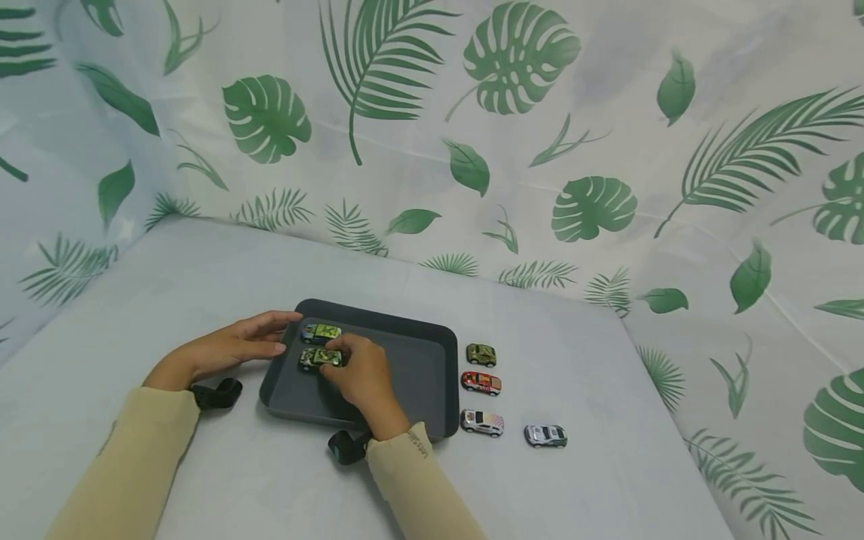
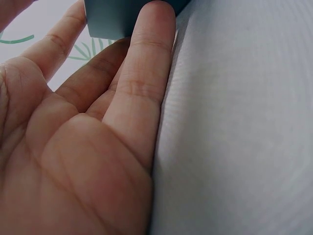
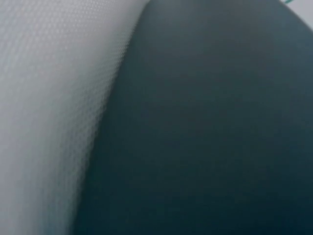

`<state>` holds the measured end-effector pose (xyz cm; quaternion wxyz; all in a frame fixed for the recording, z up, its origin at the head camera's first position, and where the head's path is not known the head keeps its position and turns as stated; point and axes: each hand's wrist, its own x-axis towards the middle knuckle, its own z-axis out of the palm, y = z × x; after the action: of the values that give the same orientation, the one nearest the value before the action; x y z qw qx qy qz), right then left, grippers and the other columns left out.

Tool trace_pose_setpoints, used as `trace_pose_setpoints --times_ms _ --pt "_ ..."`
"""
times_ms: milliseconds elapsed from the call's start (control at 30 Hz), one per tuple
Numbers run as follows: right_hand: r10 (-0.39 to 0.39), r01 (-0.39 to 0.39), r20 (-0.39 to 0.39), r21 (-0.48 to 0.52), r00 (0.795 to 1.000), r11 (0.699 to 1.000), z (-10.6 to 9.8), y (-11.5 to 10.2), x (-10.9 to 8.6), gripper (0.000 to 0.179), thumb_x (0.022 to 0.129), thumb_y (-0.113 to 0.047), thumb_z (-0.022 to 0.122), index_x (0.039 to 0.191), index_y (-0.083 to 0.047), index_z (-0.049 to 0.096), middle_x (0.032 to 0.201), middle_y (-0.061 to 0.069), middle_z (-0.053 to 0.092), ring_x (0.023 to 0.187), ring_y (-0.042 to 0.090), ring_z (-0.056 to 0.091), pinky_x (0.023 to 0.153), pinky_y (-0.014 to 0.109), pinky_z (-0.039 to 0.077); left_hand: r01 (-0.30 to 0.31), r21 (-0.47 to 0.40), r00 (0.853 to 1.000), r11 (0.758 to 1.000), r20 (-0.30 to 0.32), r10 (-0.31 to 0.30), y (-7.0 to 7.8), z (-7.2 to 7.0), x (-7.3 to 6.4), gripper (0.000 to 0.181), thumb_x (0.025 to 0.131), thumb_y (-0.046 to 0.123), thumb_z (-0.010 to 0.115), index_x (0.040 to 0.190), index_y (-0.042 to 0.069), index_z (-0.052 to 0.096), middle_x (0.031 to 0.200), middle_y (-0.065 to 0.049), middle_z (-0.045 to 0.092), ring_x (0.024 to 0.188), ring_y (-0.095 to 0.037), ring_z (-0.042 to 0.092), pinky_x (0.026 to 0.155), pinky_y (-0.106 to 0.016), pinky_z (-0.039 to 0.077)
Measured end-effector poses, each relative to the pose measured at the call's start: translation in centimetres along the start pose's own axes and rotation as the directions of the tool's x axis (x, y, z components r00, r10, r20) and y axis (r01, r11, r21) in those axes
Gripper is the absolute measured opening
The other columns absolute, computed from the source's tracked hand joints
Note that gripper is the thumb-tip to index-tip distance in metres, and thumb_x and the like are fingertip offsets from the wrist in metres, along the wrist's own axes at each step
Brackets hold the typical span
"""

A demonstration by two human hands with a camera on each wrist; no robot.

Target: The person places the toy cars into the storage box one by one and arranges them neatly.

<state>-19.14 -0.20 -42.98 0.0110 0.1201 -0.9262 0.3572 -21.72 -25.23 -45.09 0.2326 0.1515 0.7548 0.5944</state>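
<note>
Plain beige sleeves [image 1: 145,435] lead to a left hand [image 1: 226,350], fingers spread against a smooth, round-cornered grey tray [image 1: 415,367], and a right hand [image 1: 365,373], fingers pinching a camouflage toy car [image 1: 315,359] inside the tray's left end (a shiny yellow-and-blue car [image 1: 320,332] just beside it).

The tray [image 1: 420,371] looks matt and smooth, the toy cars [image 1: 316,360] glossy, the tablecloth [image 1: 601,480] finely textured.
</note>
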Motion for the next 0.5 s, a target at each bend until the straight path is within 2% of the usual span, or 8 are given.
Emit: trace_pose_setpoints --times_ms 333,500 --pt "-0.020 0.019 -0.028 -0.030 0.999 0.999 0.78 -0.55 0.46 0.024 0.088 -0.005 0.090 0.111 -0.008 0.083 0.109 0.010 0.081 0.107 0.028 0.076 0.091 0.043 0.060 -0.027 0.002 1.000 1.000 0.008 0.027 -0.01 -0.18 -0.03 0.074 0.110 0.022 0.065 0.170 0.002 0.027 0.176 -0.031 0.012 0.158 -0.060 0.015 0.123 -0.073 0.025" --pt "-0.006 0.003 -0.034 -0.091 0.999 0.996 1.03 -1.00 0.55 0.026 0.087 -0.008 0.092 0.112 -0.010 0.084 0.112 0.009 0.081 0.110 0.028 0.075 0.092 0.043 0.060 -0.024 -0.007 1.000 1.000 0.006 0.024 -0.20 -0.16 0.03 0.073 0.109 0.021 0.065 0.170 0.002 0.028 0.176 -0.030 0.014 0.159 -0.059 0.017 0.124 -0.072 0.026"
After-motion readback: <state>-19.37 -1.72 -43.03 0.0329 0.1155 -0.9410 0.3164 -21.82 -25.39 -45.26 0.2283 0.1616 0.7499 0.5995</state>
